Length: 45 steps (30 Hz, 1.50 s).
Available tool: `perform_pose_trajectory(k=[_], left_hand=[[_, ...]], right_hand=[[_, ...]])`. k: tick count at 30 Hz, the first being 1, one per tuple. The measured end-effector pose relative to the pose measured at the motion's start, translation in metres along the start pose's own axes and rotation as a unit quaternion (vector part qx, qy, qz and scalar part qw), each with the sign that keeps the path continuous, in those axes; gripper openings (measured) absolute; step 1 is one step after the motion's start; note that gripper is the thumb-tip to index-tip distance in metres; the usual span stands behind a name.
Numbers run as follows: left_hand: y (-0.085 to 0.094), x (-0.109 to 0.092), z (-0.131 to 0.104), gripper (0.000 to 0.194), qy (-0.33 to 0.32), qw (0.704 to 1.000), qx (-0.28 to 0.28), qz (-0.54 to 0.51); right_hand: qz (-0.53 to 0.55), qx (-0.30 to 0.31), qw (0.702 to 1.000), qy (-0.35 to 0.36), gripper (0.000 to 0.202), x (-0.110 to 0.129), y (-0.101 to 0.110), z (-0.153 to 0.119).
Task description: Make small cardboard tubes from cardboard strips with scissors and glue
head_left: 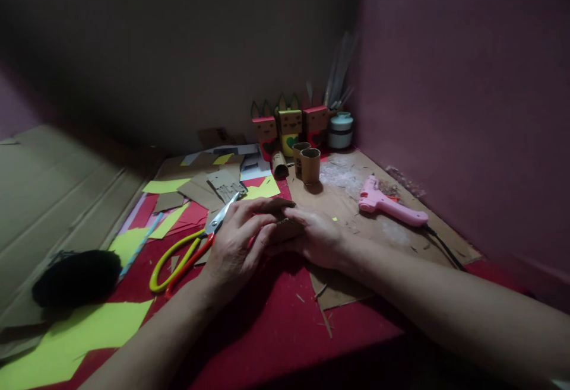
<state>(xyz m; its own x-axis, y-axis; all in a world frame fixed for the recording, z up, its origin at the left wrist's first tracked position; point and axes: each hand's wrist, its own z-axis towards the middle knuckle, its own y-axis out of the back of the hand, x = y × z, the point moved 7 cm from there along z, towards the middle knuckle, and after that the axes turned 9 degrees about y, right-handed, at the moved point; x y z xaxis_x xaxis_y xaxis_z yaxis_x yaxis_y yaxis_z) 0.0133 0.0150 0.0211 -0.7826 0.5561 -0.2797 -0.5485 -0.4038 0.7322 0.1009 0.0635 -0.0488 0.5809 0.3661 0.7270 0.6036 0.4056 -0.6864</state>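
Observation:
Between my two hands, over the middle of the red table, is a piece of brown cardboard (287, 230). My left hand (243, 235) has its fingers closed on the left side of the piece. From the right, my right hand (316, 234) grips it, thumb on top, the other fingers partly hidden beneath. Scissors (180, 259) with yellow and red handles lie just left of my left hand, blades pointing away. Two upright cardboard tubes (310, 167) stand beyond my hands, and a third tube (279, 165) lies on its side beside them.
A pink glue gun (392, 203) with a black cord lies on a cardboard sheet (342, 200) at right. Three cardboard figures (290, 126) and a light-blue pot (341, 130) stand behind. Yellow paper (84, 336), scraps and black yarn (78, 277) lie left. A wall rises at right.

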Motion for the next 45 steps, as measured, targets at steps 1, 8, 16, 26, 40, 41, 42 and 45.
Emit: perform_pose_trajectory(k=[1, 8, 16, 26, 40, 41, 42, 45], left_hand=[[0.0, 0.0, 0.0, 0.016, -0.005, 1.0, 0.001, 0.005], [-0.005, -0.004, -0.002, 0.019, -0.024, 0.999, 0.037, 0.01], [-0.005, 0.007, -0.001, 0.017, -0.001, 1.0, 0.002, 0.02], [0.001, 0.004, -0.004, 0.011, 0.004, 1.0, -0.029, 0.006], [-0.002, 0.007, -0.008, 0.014, 0.042, 0.998, -0.04, -0.022], [-0.002, 0.006, -0.007, 0.015, 0.037, 0.998, -0.039, -0.017], [-0.002, 0.005, -0.007, 0.015, 0.036, 0.998, -0.039, -0.017], [-0.003, 0.008, -0.009, 0.015, 0.057, 0.997, -0.034, -0.038]], right_hand=[[0.002, -0.005, 1.0, -0.003, 0.024, 0.0, 0.0, 0.0], [0.079, -0.047, 0.995, -0.032, 0.029, 0.001, 0.0, 0.002], [0.098, 0.027, 0.994, -0.032, 0.037, 0.003, -0.01, 0.002], [0.105, -0.019, 0.994, -0.03, 0.05, -0.002, -0.004, 0.004], [0.034, -0.044, 0.998, -0.002, 0.051, -0.005, 0.0, 0.003], [0.034, -0.049, 0.998, -0.005, 0.051, -0.006, 0.001, 0.003], [0.036, -0.054, 0.998, -0.005, 0.051, -0.006, 0.002, 0.003], [0.039, -0.064, 0.997, 0.002, 0.048, -0.004, 0.003, 0.004]])
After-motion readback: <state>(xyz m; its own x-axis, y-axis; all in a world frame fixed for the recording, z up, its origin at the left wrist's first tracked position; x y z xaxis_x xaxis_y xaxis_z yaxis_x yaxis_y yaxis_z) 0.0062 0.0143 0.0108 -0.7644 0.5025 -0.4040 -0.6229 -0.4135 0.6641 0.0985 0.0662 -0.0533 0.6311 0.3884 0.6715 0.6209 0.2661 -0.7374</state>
